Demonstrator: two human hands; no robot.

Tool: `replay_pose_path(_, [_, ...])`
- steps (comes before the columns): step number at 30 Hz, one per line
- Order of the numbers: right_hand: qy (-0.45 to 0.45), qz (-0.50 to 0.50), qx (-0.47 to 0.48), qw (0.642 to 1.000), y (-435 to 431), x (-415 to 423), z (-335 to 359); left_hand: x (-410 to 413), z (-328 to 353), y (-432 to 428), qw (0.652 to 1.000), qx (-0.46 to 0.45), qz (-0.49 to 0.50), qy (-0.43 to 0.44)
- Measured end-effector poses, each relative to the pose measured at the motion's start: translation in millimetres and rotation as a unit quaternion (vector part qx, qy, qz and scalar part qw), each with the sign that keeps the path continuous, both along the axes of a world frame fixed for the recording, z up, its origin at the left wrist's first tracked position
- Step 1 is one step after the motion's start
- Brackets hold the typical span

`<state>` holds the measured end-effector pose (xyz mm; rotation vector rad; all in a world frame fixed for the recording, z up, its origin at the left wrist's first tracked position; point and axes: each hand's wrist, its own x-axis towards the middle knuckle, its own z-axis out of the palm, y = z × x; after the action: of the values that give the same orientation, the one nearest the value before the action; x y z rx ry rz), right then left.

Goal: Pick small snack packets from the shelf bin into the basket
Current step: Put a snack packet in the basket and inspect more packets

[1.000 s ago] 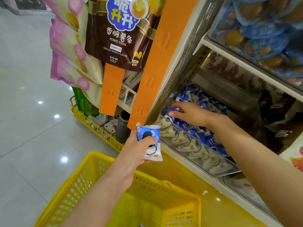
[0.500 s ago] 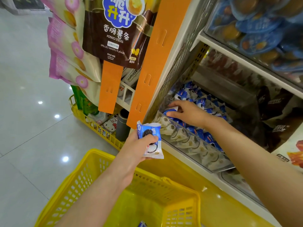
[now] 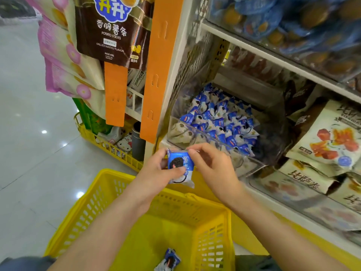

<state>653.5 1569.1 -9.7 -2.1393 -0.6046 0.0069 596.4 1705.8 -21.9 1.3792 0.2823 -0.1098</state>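
My left hand (image 3: 156, 169) grips a small blue-and-white snack packet (image 3: 178, 166) with a dark cookie picture, held above the far rim of the yellow basket (image 3: 121, 192). My right hand (image 3: 213, 169) is right beside it, its curled thumb and forefinger pinching the packet's top right edge. Another packet of the same kind (image 3: 169, 261) lies on the basket floor. The clear shelf bin (image 3: 176, 130), just beyond my hands, holds several more blue packets (image 3: 220, 122).
Orange hanging strips (image 3: 156, 75) and a brown potato-stick bag (image 3: 111, 30) hang left of the shelf post. A low yellow rack (image 3: 109, 147) with small goods stands on the floor. Cream snack bags (image 3: 330, 137) fill the shelf to the right.
My right hand has come out of the bin and back to the packet in my left hand. Both hands now meet above the basket.
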Motion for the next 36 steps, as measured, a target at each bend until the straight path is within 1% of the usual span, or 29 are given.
replay_pose_path(4, [0.139, -0.043, 0.086, 0.986, -2.1, -5.9, -12.0, -8.9, -3.1, -5.1, 0.998, 0.054, -0.016, -0.02])
replay_pose_path(6, [0.163, -0.046, 0.096, 0.981, -1.3, -7.1, -14.8, -12.6, -4.9, -7.1, 0.996, 0.081, -0.01, -0.023])
replay_pose_path(9, [0.112, -0.014, 0.058, 0.992, 0.6, -12.6, -17.5, -16.3, -9.7, -6.6, 0.997, 0.078, 0.024, 0.019])
replay_pose_path(13, [0.014, 0.012, 0.007, 1.0, 0.7, -22.8, -16.9, -18.3, -12.5, -6.7, 0.993, 0.086, 0.076, 0.01])
replay_pose_path(16, [-0.071, 0.038, -0.055, 0.995, -1.2, -28.0, -13.6, -16.1, -14.3, -6.9, 0.992, 0.082, 0.095, 0.019])
replay_pose_path(18, [-0.111, 0.044, -0.075, 0.99, -2.7, -31.2, -12.7, -15.1, -14.7, -6.9, 0.992, 0.077, 0.092, 0.036])
replay_pose_path(21, [-0.125, 0.038, -0.082, 0.988, -5.8, -34.9, -13.1, -15.2, -14.5, -10.0, 0.992, 0.078, 0.084, 0.045])
replay_pose_path(25, [-0.132, 0.03, -0.085, 0.987, -10.0, -36.4, -15.1, -16.0, -12.7, -14.0, 0.994, 0.044, 0.075, 0.063])
replay_pose_path(27, [-0.094, -0.008, -0.046, 0.994, -11.9, -35.3, -15.6, -17.4, -13.4, -13.5, 0.995, 0.038, 0.055, 0.075])
replay_pose_path(29, [0.003, -0.066, 0.031, 0.997, -14.8, -30.7, -14.3, -19.5, -13.4, -13.2, 0.996, 0.029, 0.033, 0.082])
replay_pose_path(31, [0.119, -0.096, 0.115, 0.981, -17.0, -25.1, -12.1, -21.7, -13.2, -14.7, 0.997, 0.007, 0.034, 0.064])
replay_pose_path(33, [0.232, -0.094, 0.183, 0.951, -19.9, -22.3, -9.1, -24.0, -14.5, -15.1, 0.997, -0.002, 0.064, 0.037])
replay_pose_path(34, [0.276, -0.086, 0.199, 0.937, -21.2, -22.2, -8.4, -24.9, -15.5, -14.4, 0.996, 0.0, 0.085, 0.027])
replay_pose_path(35, [0.302, -0.075, 0.189, 0.931, -22.8, -22.0, -8.6, -25.6, -16.7, -12.9, 0.994, 0.003, 0.105, 0.02])
replay_pose_path(36, [0.308, -0.062, 0.152, 0.937, -24.4, -22.1, -8.9, -25.9, -17.9, -11.0, 0.993, 0.005, 0.119, 0.016])
